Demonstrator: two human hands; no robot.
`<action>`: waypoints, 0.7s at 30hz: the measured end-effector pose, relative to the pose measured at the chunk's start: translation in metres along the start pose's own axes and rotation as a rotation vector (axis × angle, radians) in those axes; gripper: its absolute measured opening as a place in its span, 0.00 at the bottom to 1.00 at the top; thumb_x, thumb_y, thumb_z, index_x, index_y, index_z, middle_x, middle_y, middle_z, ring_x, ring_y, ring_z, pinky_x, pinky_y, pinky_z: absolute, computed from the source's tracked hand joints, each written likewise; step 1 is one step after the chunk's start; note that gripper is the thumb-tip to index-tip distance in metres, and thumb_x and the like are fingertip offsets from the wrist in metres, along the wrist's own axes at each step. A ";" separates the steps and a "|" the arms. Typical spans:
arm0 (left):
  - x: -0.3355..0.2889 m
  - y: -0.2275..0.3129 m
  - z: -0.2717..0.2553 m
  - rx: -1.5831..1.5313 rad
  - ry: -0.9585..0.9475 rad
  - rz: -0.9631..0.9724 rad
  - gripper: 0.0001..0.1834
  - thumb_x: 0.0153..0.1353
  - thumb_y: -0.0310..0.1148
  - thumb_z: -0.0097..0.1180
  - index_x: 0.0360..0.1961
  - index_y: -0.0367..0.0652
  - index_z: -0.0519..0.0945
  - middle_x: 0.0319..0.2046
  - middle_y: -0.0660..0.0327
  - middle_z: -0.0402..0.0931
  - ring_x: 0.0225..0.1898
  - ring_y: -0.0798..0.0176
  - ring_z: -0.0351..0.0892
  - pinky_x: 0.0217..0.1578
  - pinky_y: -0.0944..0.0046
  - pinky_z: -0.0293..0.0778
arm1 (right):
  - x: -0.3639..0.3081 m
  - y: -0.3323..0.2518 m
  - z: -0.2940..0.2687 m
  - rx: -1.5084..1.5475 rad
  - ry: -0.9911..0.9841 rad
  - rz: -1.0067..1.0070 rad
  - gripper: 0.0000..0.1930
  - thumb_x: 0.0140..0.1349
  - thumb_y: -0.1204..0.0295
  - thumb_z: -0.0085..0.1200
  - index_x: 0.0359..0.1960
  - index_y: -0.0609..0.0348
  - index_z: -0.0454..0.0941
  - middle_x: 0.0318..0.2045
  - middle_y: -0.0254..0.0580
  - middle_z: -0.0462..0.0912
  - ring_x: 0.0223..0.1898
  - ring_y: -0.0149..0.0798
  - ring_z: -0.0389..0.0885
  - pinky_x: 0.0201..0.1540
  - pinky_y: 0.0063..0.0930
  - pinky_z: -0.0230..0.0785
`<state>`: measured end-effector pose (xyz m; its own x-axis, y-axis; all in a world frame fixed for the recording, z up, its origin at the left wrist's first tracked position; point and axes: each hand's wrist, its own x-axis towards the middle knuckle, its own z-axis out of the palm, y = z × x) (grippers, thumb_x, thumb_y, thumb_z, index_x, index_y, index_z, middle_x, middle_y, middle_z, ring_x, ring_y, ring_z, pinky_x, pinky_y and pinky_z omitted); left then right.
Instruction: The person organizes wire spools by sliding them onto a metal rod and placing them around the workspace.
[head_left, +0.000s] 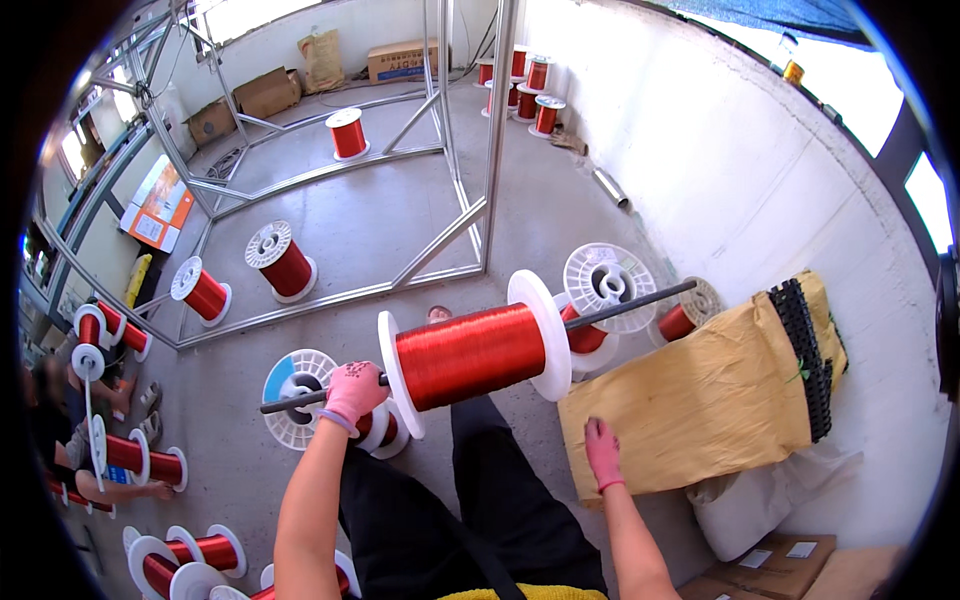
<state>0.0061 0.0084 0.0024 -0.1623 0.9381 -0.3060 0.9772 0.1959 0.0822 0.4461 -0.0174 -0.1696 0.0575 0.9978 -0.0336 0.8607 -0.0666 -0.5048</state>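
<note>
A large spool of red wire (470,355) with white flanges hangs in front of me, above the floor. A dark rod (640,300) runs through its core and sticks out at both ends. My left hand (355,392), in a pink glove, is wrapped round the rod just left of the spool. My right hand (603,452), also pink-gloved, is apart from the rod and over the yellow-brown sack (690,405). Its fingers are curled together with nothing visible in them. Behind the rod's right end stands another white-flanged spool (610,288), partly hidden by it.
A metal frame (340,295) spans the floor ahead, with red spools (280,262) standing inside it. More spools (545,115) stand by the white wall (720,150). Another person's hand (155,490) is by spools at left. Cardboard boxes (775,565) lie at lower right.
</note>
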 end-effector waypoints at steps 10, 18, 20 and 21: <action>-0.004 -0.002 -0.002 -0.010 0.037 0.030 0.17 0.51 0.47 0.53 0.30 0.45 0.83 0.30 0.53 0.80 0.34 0.50 0.81 0.38 0.55 0.76 | 0.155 -0.295 -0.149 0.085 -0.074 -0.153 0.29 0.58 0.52 0.46 0.47 0.70 0.72 0.47 0.63 0.75 0.50 0.56 0.73 0.53 0.41 0.64; -0.003 -0.003 -0.001 -0.035 0.019 0.030 0.16 0.51 0.45 0.52 0.30 0.46 0.83 0.30 0.53 0.80 0.34 0.50 0.81 0.38 0.55 0.76 | 0.169 -0.290 -0.117 -0.123 -0.214 -0.148 0.25 0.60 0.55 0.43 0.45 0.68 0.74 0.46 0.63 0.75 0.50 0.57 0.73 0.54 0.43 0.64; -0.002 -0.002 -0.001 -0.034 0.021 0.035 0.16 0.51 0.45 0.53 0.30 0.46 0.83 0.30 0.53 0.80 0.34 0.50 0.81 0.38 0.55 0.76 | 0.169 -0.283 -0.113 -0.094 -0.140 -0.174 0.24 0.61 0.56 0.42 0.44 0.69 0.74 0.44 0.61 0.76 0.48 0.57 0.75 0.53 0.43 0.65; -0.001 -0.001 0.000 -0.029 0.025 0.036 0.16 0.51 0.45 0.53 0.30 0.46 0.83 0.30 0.53 0.80 0.34 0.50 0.81 0.38 0.55 0.76 | 0.167 -0.276 -0.111 -0.060 -0.102 -0.201 0.24 0.62 0.56 0.41 0.45 0.69 0.73 0.44 0.61 0.76 0.47 0.57 0.75 0.53 0.44 0.65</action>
<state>0.0054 0.0071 0.0028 -0.1311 0.9515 -0.2783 0.9782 0.1698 0.1198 0.2749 0.1672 0.0601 -0.1670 0.9856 -0.0262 0.8784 0.1367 -0.4579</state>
